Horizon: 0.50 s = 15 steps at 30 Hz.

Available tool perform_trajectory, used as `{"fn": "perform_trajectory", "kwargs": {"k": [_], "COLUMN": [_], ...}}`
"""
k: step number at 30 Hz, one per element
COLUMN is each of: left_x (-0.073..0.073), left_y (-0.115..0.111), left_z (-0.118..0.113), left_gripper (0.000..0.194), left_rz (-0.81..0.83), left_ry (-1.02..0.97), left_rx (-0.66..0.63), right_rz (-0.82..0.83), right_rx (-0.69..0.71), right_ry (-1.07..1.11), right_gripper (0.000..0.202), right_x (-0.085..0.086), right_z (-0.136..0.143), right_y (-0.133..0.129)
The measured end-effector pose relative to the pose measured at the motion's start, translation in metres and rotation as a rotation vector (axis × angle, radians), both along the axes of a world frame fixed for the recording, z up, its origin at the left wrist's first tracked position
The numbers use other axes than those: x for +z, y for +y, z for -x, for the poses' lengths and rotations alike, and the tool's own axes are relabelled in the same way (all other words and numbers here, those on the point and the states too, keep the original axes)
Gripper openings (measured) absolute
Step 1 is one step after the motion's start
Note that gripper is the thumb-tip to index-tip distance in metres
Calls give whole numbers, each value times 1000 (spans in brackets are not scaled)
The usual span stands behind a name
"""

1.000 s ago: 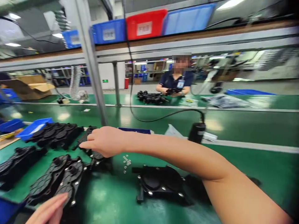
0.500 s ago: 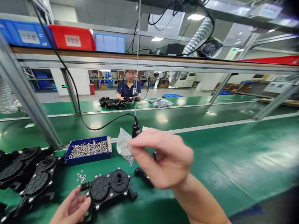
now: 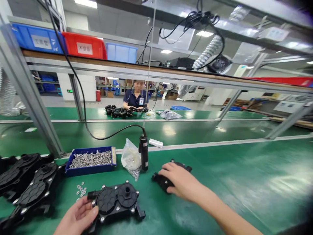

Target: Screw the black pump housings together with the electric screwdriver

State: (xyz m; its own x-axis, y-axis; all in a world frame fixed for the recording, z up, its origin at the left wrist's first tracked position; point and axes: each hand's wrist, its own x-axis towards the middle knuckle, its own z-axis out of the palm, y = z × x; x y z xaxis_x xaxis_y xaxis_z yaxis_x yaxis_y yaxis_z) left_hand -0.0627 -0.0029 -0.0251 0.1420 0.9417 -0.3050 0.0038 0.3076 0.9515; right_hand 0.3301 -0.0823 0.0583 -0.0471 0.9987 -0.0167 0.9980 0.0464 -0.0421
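A black plastic pump-like housing (image 3: 116, 199) with two round bosses and silver screws around its rim lies at the lower middle. My left hand (image 3: 79, 213) grips its left end, thumb in front and fingers behind. To the right, my right hand (image 3: 179, 179) is curled over a second black housing (image 3: 161, 183) and hides much of it. Small ring washers (image 3: 81, 190) are scattered left of the first housing. Behind the housings, a black electric screwdriver (image 3: 144, 153) hangs upright on a cord, beside a clear plastic bag (image 3: 130, 159) of small metal parts.
A blue tray (image 3: 91, 169) full of screws stands behind the washers. More black housings (image 3: 34, 192) lie at the left. A metal post (image 3: 41, 107) rises there, holding up a shelf with blue and red bins (image 3: 84, 47). A person (image 3: 135, 98) sits across the benches.
My right hand has dropped from its raised pinch in front of the screwdriver down onto the second housing at the right. My left hand still holds the first housing.
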Motion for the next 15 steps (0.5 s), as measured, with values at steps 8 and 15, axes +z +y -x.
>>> {"fn": "perform_trajectory", "kwargs": {"k": [8,15], "left_x": [25,77], "left_y": [24,45], "left_z": [32,22], "left_gripper": [85,39], "left_rz": [34,-546], "left_ry": [12,1036], "left_rx": [-386,-365], "right_rz": [-548,-454], "right_rx": [-58,86], "right_ry": [992,1341], "right_gripper": [95,96], "right_x": [33,74], "right_z": [6,66], "right_y": [92,164]}}
